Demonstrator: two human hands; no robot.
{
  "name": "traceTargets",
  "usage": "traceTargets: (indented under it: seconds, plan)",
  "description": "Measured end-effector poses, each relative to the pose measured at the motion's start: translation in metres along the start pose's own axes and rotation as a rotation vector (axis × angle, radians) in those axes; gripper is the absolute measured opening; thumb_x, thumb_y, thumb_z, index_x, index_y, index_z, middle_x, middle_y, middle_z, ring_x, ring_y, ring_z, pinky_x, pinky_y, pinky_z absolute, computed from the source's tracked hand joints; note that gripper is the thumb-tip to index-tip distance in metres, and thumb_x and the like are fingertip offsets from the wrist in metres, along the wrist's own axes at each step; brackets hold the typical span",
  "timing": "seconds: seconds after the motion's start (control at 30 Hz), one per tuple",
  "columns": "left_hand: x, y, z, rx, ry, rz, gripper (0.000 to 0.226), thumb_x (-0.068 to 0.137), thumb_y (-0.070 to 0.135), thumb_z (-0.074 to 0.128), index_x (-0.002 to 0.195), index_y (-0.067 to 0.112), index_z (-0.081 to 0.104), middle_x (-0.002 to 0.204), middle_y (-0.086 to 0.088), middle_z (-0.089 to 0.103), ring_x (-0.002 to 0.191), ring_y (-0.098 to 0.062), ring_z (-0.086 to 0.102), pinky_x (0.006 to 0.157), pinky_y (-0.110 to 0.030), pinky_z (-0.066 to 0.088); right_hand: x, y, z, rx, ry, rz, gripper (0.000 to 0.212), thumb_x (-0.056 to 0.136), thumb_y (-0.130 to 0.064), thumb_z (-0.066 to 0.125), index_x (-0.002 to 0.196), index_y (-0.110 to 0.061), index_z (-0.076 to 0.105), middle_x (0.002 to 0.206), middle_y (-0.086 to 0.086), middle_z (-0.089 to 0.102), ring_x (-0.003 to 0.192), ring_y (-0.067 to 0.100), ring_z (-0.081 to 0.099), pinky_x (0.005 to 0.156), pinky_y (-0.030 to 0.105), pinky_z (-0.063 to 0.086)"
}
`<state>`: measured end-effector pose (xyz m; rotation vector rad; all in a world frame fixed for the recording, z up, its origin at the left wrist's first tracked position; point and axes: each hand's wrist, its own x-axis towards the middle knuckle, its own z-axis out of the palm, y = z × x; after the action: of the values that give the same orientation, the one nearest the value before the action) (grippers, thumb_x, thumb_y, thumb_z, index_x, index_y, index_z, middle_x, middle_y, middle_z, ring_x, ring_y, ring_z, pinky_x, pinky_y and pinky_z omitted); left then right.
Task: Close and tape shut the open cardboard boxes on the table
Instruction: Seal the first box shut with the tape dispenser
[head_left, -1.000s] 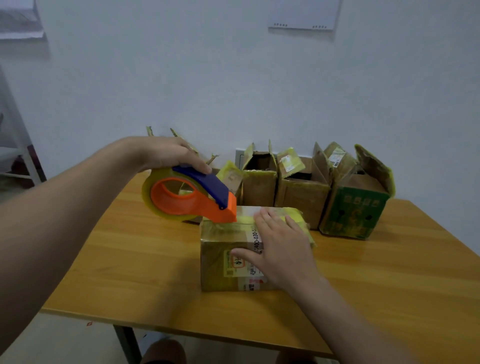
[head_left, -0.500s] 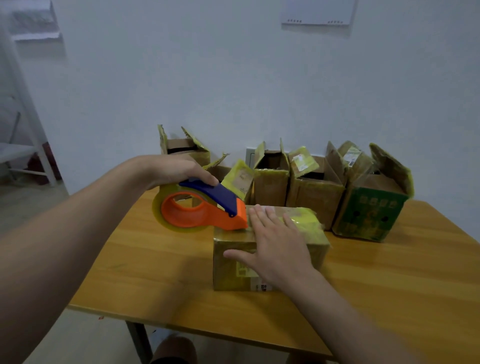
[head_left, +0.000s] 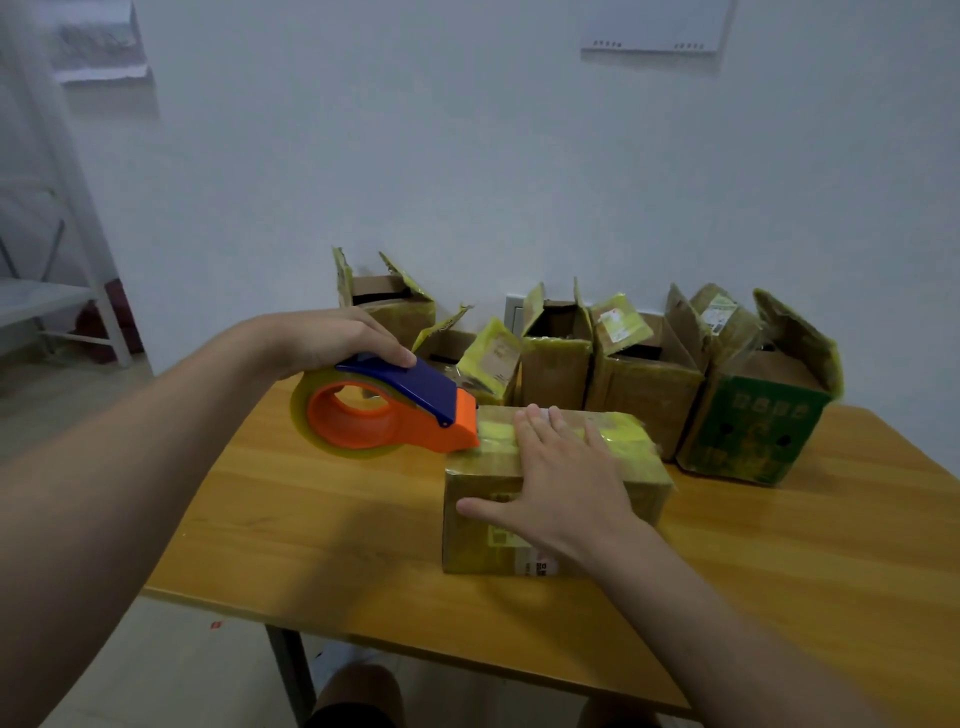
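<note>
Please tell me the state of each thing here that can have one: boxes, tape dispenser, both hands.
Front cardboard box: closed, flaps held down.
Tape dispenser: held, orange nose at the front cardboard box's top left edge.
Left hand: grips the tape dispenser from above.
Right hand: flat, fingers straight, presses on the front cardboard box.
Brown boxes at the back: open, flaps up.
Green box: open, flaps up.

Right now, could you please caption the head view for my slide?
Left hand holds an orange tape dispenser against the closed box; right hand presses its top.
</note>
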<state>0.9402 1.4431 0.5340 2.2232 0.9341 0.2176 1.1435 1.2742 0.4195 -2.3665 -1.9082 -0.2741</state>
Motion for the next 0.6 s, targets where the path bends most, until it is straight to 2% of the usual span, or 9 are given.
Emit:
traceTargets:
  seconds: [0.1,0.23,0.33,0.5,0.6]
  plan:
    - [0.0,0.004,0.001,-0.005,0.016,-0.014,0.025,0.098,0.034,0.064,0.104,0.015,0.08,0.092,-0.008,0.079,0.075,-0.014,0.071,0.078,-0.03,0.049,0.003,-0.018,-0.003,0.037,0.002,-0.033,0.128,0.073,-0.1,0.032,0.165,-0.015,0.003,0.173,0.005,0.003,0.16,0.021,0.001,0.129,0.049,0.008]
    - [-0.003,0.006,0.003,-0.012,0.02,-0.003,0.026,0.099,0.033,0.064,0.103,0.014,0.08,0.095,-0.011,0.078,0.073,-0.013,0.07,0.073,-0.026,0.049,0.003,-0.029,0.008,0.06,0.084,-0.034,0.109,0.085,-0.092,0.024,0.165,-0.02,0.006,0.173,0.001,0.01,0.16,0.018,0.005,0.129,0.047,0.009]
    - [-0.004,0.003,0.007,-0.055,0.006,0.016,0.029,0.099,0.034,0.063,0.104,0.01,0.079,0.099,-0.018,0.075,0.078,-0.02,0.068,0.074,-0.028,0.05,-0.001,-0.023,0.008,0.036,0.089,-0.043,0.104,0.089,-0.088,0.023,0.165,-0.019,0.006,0.173,0.001,0.01,0.159,0.017,0.005,0.129,0.046,0.011]
    - [0.009,0.019,0.03,-0.106,-0.009,0.058,0.027,0.099,0.034,0.064,0.101,0.012,0.08,0.089,-0.005,0.077,0.074,-0.012,0.069,0.077,-0.028,0.048,-0.012,0.006,0.005,0.007,0.085,-0.011,0.101,0.091,-0.085,0.022,0.165,-0.018,0.007,0.173,0.002,0.012,0.159,0.018,0.008,0.128,0.043,0.01]
    - [0.017,0.027,0.038,-0.111,-0.03,0.078,0.028,0.099,0.035,0.064,0.099,0.011,0.08,0.088,-0.006,0.077,0.075,-0.013,0.068,0.08,-0.03,0.048,-0.02,0.019,0.004,-0.003,0.088,0.003,0.101,0.091,-0.085,0.02,0.165,-0.017,0.006,0.173,0.002,0.01,0.159,0.017,0.007,0.127,0.039,0.008]
